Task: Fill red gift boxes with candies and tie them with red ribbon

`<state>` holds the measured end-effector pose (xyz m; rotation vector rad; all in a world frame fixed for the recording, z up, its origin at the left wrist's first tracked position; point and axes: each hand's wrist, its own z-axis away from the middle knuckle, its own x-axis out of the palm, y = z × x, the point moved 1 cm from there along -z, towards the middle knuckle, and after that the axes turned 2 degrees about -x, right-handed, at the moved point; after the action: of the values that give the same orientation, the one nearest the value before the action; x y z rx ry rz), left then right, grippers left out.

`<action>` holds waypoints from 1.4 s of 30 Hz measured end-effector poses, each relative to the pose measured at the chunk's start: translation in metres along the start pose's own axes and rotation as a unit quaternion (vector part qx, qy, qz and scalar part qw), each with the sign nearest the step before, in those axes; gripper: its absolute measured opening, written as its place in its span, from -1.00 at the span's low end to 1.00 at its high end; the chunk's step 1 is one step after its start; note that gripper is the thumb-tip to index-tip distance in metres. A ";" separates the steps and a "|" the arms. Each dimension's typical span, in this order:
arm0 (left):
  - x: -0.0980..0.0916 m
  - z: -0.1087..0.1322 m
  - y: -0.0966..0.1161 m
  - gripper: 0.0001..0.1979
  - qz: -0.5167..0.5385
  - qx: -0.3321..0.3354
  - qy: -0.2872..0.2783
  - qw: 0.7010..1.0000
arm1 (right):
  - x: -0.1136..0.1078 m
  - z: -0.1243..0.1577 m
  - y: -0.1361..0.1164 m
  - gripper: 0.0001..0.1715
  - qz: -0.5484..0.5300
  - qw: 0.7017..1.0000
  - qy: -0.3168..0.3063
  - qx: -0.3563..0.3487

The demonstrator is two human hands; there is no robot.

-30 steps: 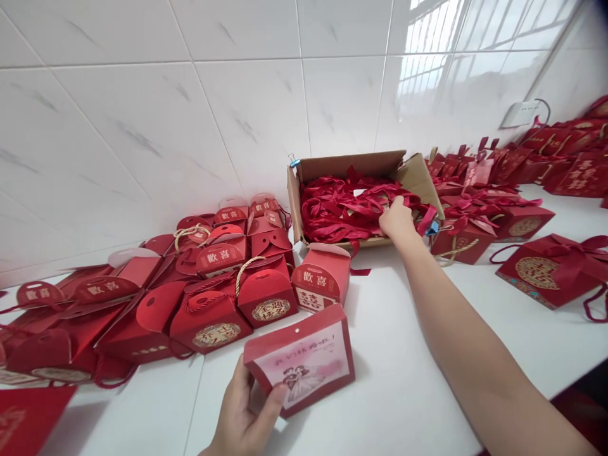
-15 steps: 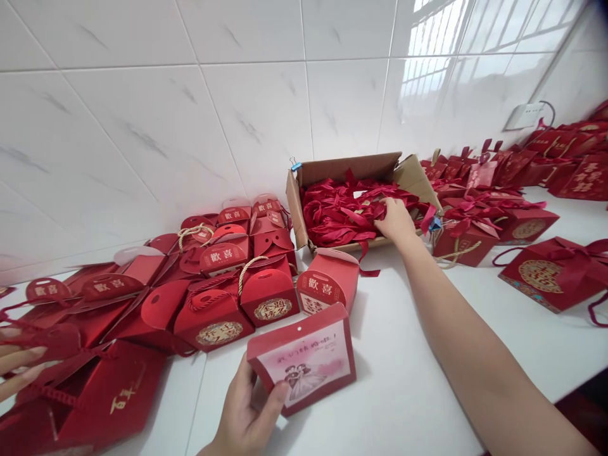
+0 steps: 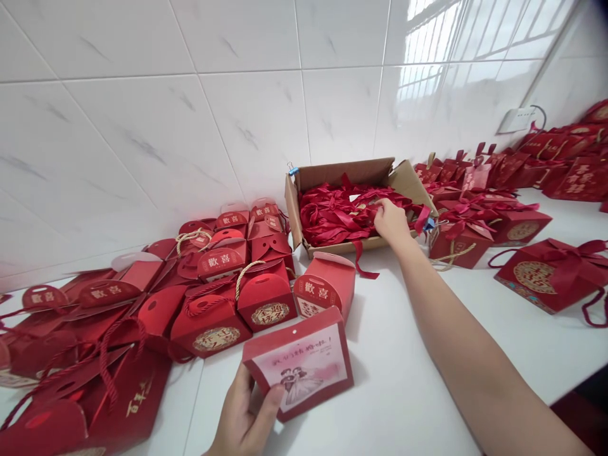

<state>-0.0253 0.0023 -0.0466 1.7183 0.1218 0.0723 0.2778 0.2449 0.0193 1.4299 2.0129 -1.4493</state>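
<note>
My left hand (image 3: 251, 402) grips a red gift box (image 3: 304, 373) from its left side, thumb on the front. A pink picture of a couple in wedding clothes fills that face. My right hand (image 3: 392, 221) reaches over the front edge of an open cardboard box (image 3: 373, 244). Inside lies a tangled heap of dark red ribbons (image 3: 327, 218). The right fingers are bent and closed on ribbon in the heap; the fingertips are partly hidden. One ribbon end (image 3: 363, 263) hangs over the cardboard box's front onto the white table.
Rows of red gift boxes (image 3: 213, 323) with rope handles stand to the left. A large red box (image 3: 137, 399) is at the near left. On the right are ribbon-tied boxes (image 3: 536, 272). Binder clips (image 3: 430, 225) grip the cardboard box. A tiled wall (image 3: 247, 107) rises behind.
Another person's hand at the far left has left the view, and the large red box there has shifted. My right hand has closed further in the ribbons. The gift box stays in my left hand.
</note>
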 end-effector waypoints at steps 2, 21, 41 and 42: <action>-0.001 0.000 0.000 -0.51 -0.004 0.004 -0.001 1.000 | 0.000 0.000 0.000 -0.61 0.000 1.000 -0.004 0.011; -0.001 0.000 0.000 -0.52 -0.007 0.011 0.004 1.000 | 0.001 0.004 -0.002 -0.19 0.028 0.998 -0.056 0.005; -0.002 0.000 -0.001 -0.51 -0.003 0.006 -0.001 1.000 | 0.003 -0.004 0.004 -0.69 0.002 1.000 0.014 -0.001; -0.002 0.000 -0.001 -0.50 -0.006 0.006 0.000 1.000 | 0.002 -0.003 0.004 -0.67 0.002 1.000 0.008 -0.003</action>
<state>-0.0274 0.0019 -0.0477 1.7300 0.1319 0.0625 0.2811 0.2488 0.0168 1.4457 2.0208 -1.4348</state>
